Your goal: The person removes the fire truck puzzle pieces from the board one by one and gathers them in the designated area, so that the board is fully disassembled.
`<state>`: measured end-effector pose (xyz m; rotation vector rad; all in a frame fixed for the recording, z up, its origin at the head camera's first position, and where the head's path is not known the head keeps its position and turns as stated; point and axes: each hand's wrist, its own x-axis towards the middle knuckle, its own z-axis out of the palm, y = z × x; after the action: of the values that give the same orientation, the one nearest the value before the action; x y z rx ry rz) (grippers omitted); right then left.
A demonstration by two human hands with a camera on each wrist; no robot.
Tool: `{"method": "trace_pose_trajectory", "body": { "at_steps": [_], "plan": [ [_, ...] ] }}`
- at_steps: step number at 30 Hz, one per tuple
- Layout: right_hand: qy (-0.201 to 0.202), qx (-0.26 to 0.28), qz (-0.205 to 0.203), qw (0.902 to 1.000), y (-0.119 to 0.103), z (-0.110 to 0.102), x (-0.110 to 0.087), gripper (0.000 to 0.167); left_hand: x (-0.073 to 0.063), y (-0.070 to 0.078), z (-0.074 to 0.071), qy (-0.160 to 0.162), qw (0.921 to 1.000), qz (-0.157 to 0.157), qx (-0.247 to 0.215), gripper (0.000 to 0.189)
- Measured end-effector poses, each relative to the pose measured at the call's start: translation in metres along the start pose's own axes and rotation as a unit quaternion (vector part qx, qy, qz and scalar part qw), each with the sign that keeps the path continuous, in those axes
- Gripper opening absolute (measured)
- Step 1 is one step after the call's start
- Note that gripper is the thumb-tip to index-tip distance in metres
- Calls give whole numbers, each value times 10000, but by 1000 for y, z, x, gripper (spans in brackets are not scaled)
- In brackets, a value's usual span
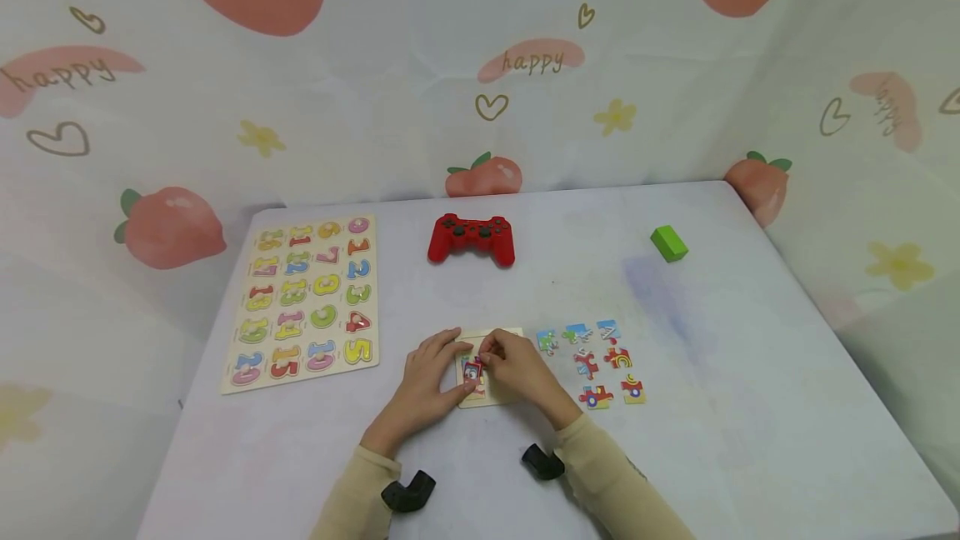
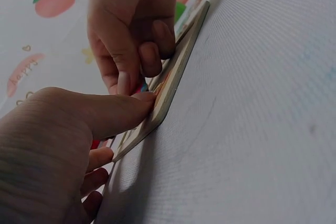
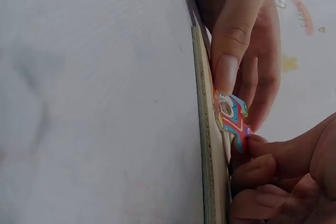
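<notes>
A small wooden jigsaw tray [image 1: 495, 391] lies in front of me, between both hands. My right hand [image 1: 517, 365] pinches a colourful jigsaw piece [image 3: 234, 119] between thumb and fingertips, tilted up over the tray. From the left, my left hand [image 1: 423, 382] rests at the tray with its fingers stretched along the far left corner. Its thumb [image 2: 128, 111] lies straight over the near edge, its tip right at the piece. Red and blue print shows on the piece. Right of the tray lie several loose jigsaw pieces [image 1: 586, 365], some with wheels printed on them.
A wooden number board [image 1: 308, 273] with colourful digits lies at the left. At the back middle is a red game controller [image 1: 472, 238]. A green block [image 1: 669, 243] lies at the back right. Printed cloth hangs behind the white table [image 1: 750, 407].
</notes>
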<state>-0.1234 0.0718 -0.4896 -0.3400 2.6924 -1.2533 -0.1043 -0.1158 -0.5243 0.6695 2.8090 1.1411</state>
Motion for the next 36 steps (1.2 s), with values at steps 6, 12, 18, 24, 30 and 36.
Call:
{"method": "trace_pose_trajectory", "body": {
  "at_steps": [6, 12, 18, 24, 30, 36],
  "plan": [
    [-123, 62, -76, 9999, -1, 0, -1, 6, 0, 0, 0, -2, 10000, -55, 40, 52],
    [-42, 170, 270, 9995, -1, -16, -8, 6, 0, 1, -1, -32, 10000, -21, 52, 51],
    [91, 131, 664, 9977, 14, -51, -19, 4, -1, 3, 0, 42, 9999, 79, 118, 28],
    [-103, -276, 920, 9953, 31, -82, -35, 5, -1, 4, 0, -23, 9999, 54, 81, 11],
    [-191, -473, 1048, 9932, 41, -93, -42, 5, -1, 5, 0, 82, 9996, 184, 178, 10],
    [-22, -732, 1020, 9921, 47, -88, -41, 5, -2, 5, -1, 47, 9998, 119, 163, 10]
  ]
}}
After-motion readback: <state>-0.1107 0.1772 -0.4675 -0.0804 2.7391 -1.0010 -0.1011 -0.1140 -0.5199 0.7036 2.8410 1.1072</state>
